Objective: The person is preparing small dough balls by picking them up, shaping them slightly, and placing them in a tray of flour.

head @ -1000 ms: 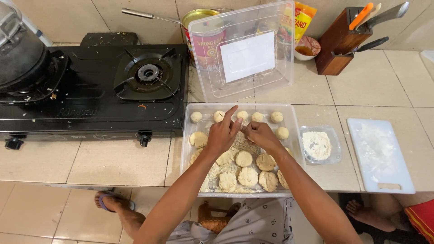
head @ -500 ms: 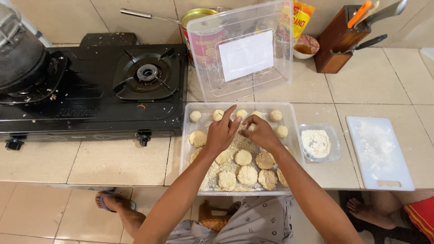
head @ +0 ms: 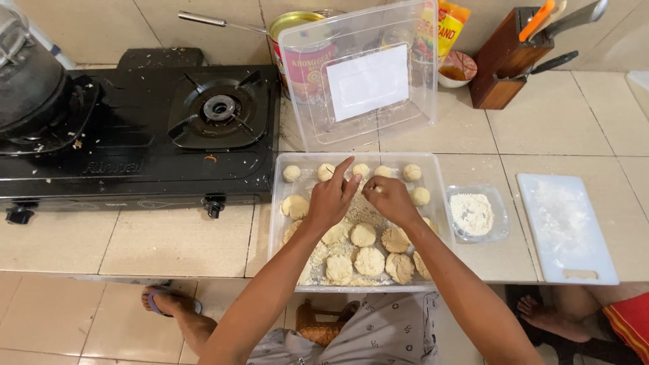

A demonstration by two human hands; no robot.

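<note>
Dough pieces lie in the clear tray at the worktop's front edge, where the left hand, fingers loosely spread, and right hand, curled round a hidden piece, should press gently, keeping neighbours apart.

Hands hide whatever's pinched btwn fingertips; pot cut off at left edge; coworker's foot partly under counter.

A tray of dough pieces sits on the desk, right of the stove. Behind it leans its lid. A flour tub lies right of the tray, a cutting board further right.
</note>
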